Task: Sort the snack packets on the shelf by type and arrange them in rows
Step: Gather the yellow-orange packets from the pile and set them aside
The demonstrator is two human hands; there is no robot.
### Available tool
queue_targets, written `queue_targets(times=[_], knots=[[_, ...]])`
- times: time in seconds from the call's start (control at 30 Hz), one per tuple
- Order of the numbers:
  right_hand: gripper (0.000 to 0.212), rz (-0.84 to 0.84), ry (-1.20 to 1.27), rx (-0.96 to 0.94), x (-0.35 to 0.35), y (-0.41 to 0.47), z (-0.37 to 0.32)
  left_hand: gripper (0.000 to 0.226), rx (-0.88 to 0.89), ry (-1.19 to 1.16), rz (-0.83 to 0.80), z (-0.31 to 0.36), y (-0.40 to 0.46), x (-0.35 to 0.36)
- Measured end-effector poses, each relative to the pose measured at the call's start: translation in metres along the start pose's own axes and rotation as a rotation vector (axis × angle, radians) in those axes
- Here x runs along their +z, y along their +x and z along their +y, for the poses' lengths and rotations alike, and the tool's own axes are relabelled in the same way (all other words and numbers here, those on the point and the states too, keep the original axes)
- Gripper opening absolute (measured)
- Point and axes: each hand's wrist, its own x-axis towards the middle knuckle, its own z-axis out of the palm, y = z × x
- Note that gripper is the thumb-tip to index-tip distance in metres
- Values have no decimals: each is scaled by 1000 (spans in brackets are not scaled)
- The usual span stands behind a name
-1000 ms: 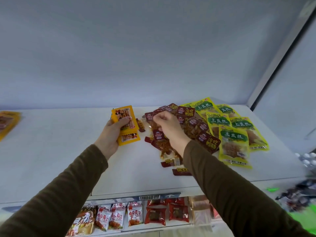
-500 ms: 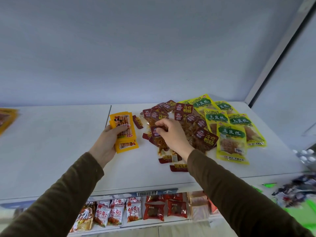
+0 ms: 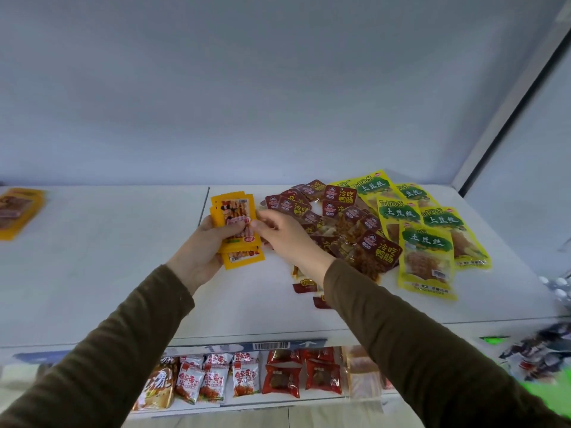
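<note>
A stack of orange packets [image 3: 235,223] sits in the left hand [image 3: 204,253] just above the white shelf [image 3: 92,273], thumb curled across the front and fingers behind; the stack lies close to the middle of the view, a little toward 9 o'clock; the right hand [image 3: 285,239] reaches in from 3 o'clock, its fingertips touching the right edge of the stack, fingers bent, though whether it pinches a packet cannot be told; just beyond that hand, toward 2 o'clock, a loose heap of dark red packets [image 3: 346,227] spreads over the shelf, several overlapping, a few poking out under the right wrist toward 5 o'clock; farther out at 3 o'clock, touching the red heap, yellow-and-green packets [image 3: 426,242] lie overlapping in rough rows; far off at 9 o'clock, at the frame's edge, more orange packets [image 3: 18,211] rest on the same shelf, well apart from the rest; both arms wear dark olive sleeves [image 3: 417,350]; at 6 o'clock the lower shelf [image 3: 309,403] carries white-and-red snack bags [image 3: 213,378] and red pouches [image 3: 299,376] in rows.
</note>
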Motion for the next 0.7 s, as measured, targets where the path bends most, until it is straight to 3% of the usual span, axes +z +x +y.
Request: queue_targets(times=[0.1, 0.27, 0.47, 0.7], knots=[[45, -37, 106, 60, 23, 15, -12, 48, 13, -24, -2, 8, -6, -19], [18, -54, 304, 130, 89, 46, -43, 50, 16, -26, -7, 32, -13, -86], [22, -14, 429, 255, 201, 98, -90, 35, -26, 31, -25, 71, -5, -207], [27, 82, 469, 318, 301, 159, -137, 36, 2, 214, 238, 109, 28, -317]])
